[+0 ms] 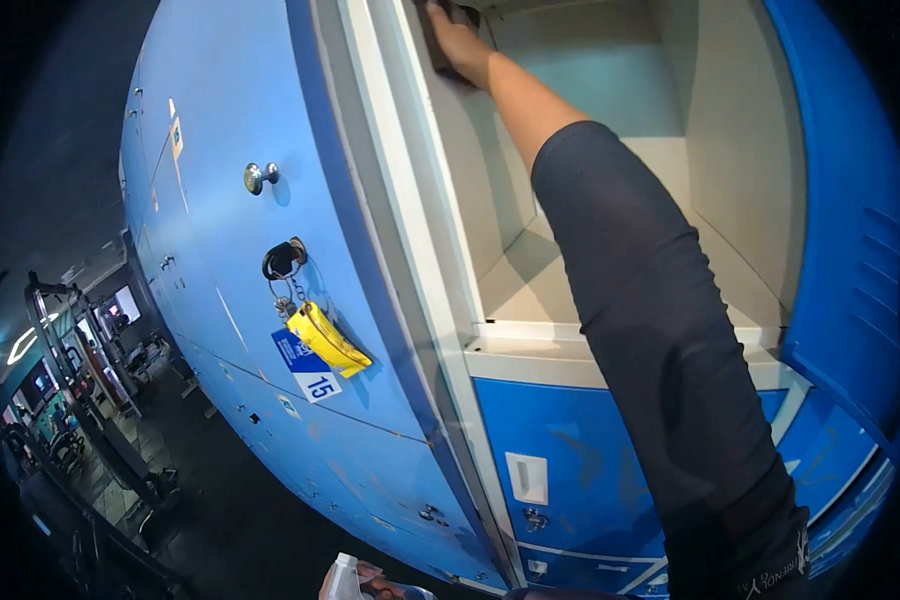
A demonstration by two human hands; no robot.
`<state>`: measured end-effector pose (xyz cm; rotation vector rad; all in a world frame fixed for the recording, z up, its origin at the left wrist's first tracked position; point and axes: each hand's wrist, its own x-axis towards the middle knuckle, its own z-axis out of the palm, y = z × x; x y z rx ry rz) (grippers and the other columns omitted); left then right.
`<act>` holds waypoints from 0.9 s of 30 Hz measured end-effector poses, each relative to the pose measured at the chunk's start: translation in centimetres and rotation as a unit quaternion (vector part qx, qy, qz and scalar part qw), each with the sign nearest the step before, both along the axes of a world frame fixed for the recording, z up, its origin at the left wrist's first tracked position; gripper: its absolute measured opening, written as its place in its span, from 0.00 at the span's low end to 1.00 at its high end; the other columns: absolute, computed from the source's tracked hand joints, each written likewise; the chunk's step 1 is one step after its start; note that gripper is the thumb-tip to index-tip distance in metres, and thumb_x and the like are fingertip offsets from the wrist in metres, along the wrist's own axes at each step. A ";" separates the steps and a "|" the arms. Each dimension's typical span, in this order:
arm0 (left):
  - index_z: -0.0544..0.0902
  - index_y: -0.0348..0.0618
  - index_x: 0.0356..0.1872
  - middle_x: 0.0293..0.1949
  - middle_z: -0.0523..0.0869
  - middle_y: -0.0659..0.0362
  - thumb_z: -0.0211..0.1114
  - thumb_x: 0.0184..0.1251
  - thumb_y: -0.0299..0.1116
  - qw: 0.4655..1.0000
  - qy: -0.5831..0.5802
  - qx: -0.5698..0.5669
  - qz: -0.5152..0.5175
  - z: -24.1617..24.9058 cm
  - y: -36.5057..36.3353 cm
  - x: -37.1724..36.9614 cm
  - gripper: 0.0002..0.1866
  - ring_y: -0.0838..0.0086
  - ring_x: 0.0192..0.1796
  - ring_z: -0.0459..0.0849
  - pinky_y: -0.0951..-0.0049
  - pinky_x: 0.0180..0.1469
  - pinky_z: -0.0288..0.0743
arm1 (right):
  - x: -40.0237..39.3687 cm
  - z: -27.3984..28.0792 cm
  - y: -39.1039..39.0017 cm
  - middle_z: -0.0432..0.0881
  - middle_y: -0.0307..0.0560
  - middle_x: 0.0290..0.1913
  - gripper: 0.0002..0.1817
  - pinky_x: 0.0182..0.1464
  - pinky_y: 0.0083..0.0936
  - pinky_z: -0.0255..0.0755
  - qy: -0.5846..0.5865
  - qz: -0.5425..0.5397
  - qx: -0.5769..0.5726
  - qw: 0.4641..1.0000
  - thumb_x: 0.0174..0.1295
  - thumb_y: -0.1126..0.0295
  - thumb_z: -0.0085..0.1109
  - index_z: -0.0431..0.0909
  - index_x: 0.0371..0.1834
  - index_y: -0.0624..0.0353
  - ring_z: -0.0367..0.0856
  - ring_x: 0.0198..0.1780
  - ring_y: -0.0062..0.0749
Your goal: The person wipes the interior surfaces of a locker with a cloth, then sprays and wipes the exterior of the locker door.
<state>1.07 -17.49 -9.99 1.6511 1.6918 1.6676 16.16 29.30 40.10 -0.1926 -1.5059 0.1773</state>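
The fingers of the right hand (458, 42) are bent over a dark, bunched cloth (439, 57), pressing it to the cream metal side wall (490, 150) high inside an open locker. The cloth looks soft and light, so it should fold easily; its thick middle seems best to grab. Low down, the left hand (372, 581) is closed around a white plastic spray bottle (344, 577), mostly out of view. It looks smooth and may slip if wet, so the neck seems a good place to hold. The black sleeve (650, 290) has white letters, partly "FRIENDLY". A bright blue metal door (855, 200) stands open. On the left, a yellow tag (328, 340) hangs beside a blue-and-white tag (305, 366) reading "15"; its small print is too tiny to read.
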 end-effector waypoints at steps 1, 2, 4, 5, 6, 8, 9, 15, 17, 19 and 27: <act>0.71 0.33 0.57 0.41 0.80 0.56 0.66 0.59 0.20 1.000 0.003 0.006 0.017 0.2 0.0 0.1 0.24 0.74 0.38 0.79 0.73 0.41 0.76 | 0.7 -0.2 -1.3 0.50 0.60 0.75 0.44 0.74 0.33 0.43 -0.012 0.031 -0.042 0.999 0.68 0.36 0.31 0.48 0.74 0.63 0.45 0.77 0.46; 0.71 0.33 0.57 0.42 0.80 0.56 0.66 0.58 0.20 0.999 0.005 0.013 0.034 0.4 0.0 0.4 0.24 0.74 0.38 0.79 0.73 0.41 0.76 | 1.4 0.3 -0.8 0.49 0.59 0.75 0.44 0.75 0.33 0.39 -0.066 0.111 -0.050 0.990 0.68 0.36 0.29 0.49 0.74 0.62 0.42 0.77 0.45; 0.72 0.33 0.55 0.42 0.80 0.56 0.66 0.57 0.18 0.998 0.002 0.024 0.058 0.4 0.0 0.4 0.23 0.74 0.38 0.80 0.73 0.41 0.77 | 0.9 0.8 0.4 0.51 0.58 0.75 0.44 0.74 0.34 0.43 0.006 0.015 -0.027 1.000 0.67 0.34 0.26 0.53 0.73 0.61 0.45 0.76 0.45; 0.73 0.33 0.55 0.42 0.80 0.56 0.66 0.57 0.18 0.997 -0.001 0.029 0.065 0.3 0.0 0.3 0.23 0.74 0.38 0.80 0.73 0.41 0.77 | 0.8 1.0 1.8 0.56 0.58 0.72 0.39 0.71 0.36 0.47 0.033 -0.011 -0.045 0.998 0.68 0.38 0.34 0.57 0.71 0.59 0.51 0.73 0.46; 0.73 0.32 0.55 0.42 0.80 0.55 0.66 0.56 0.17 0.997 -0.004 0.033 0.072 0.2 -0.1 0.3 0.23 0.75 0.39 0.80 0.73 0.41 0.78 | 0.7 1.1 3.2 0.61 0.58 0.69 0.35 0.69 0.38 0.51 0.061 -0.037 -0.064 0.995 0.68 0.42 0.43 0.62 0.69 0.58 0.57 0.70 0.47; 0.73 0.33 0.55 0.43 0.80 0.55 0.67 0.56 0.17 0.996 -0.014 0.029 0.084 0.4 -0.1 0.3 0.23 0.75 0.39 0.80 0.73 0.42 0.78 | 0.7 1.5 6.8 0.66 0.61 0.66 0.40 0.68 0.35 0.55 0.040 -0.025 -0.104 0.993 0.67 0.37 0.33 0.62 0.69 0.61 0.62 0.68 0.47; 0.73 0.33 0.55 0.43 0.81 0.56 0.67 0.56 0.17 0.996 -0.018 0.024 0.087 0.5 -0.2 0.4 0.23 0.74 0.39 0.80 0.73 0.42 0.78 | 0.9 1.4 8.2 0.68 0.62 0.65 0.43 0.67 0.33 0.56 0.030 -0.023 -0.126 0.991 0.67 0.35 0.28 0.61 0.69 0.63 0.65 0.66 0.46; 0.73 0.32 0.55 0.43 0.81 0.55 0.67 0.56 0.17 0.998 -0.031 0.001 0.056 0.3 -0.1 0.7 0.24 0.74 0.40 0.80 0.73 0.43 0.78 | 4.1 -6.3 4.2 0.44 0.64 0.75 0.46 0.75 0.40 0.36 -0.134 0.053 -0.388 0.910 0.68 0.38 0.22 0.45 0.73 0.72 0.40 0.77 0.52; 0.72 0.32 0.56 0.43 0.81 0.55 0.67 0.56 0.17 0.999 -0.017 0.000 0.047 0.3 -0.2 1.0 0.25 0.74 0.40 0.80 0.72 0.43 0.78 | 4.2 -8.0 3.3 0.42 0.66 0.75 0.46 0.75 0.40 0.34 -0.128 0.025 -0.455 0.881 0.68 0.39 0.22 0.44 0.72 0.75 0.39 0.77 0.52; 0.72 0.31 0.57 0.43 0.81 0.55 0.67 0.56 0.17 0.999 -0.010 0.007 0.031 0.1 -0.3 1.0 0.26 0.73 0.39 0.80 0.72 0.42 0.77 | 4.2 -9.2 2.1 0.41 0.66 0.75 0.46 0.76 0.40 0.32 -0.136 0.025 -0.480 0.866 0.68 0.39 0.21 0.43 0.72 0.75 0.36 0.77 0.52; 0.71 0.31 0.57 0.40 0.81 0.55 0.68 0.55 0.20 0.999 -0.020 -0.003 -0.042 0.9 -2.1 1.5 0.26 0.72 0.38 0.81 0.72 0.40 0.77 | 3.1 -11.2 -1.9 0.40 0.66 0.75 0.46 0.76 0.40 0.28 -0.158 0.026 -0.492 0.856 0.68 0.39 0.17 0.42 0.72 0.75 0.33 0.78 0.50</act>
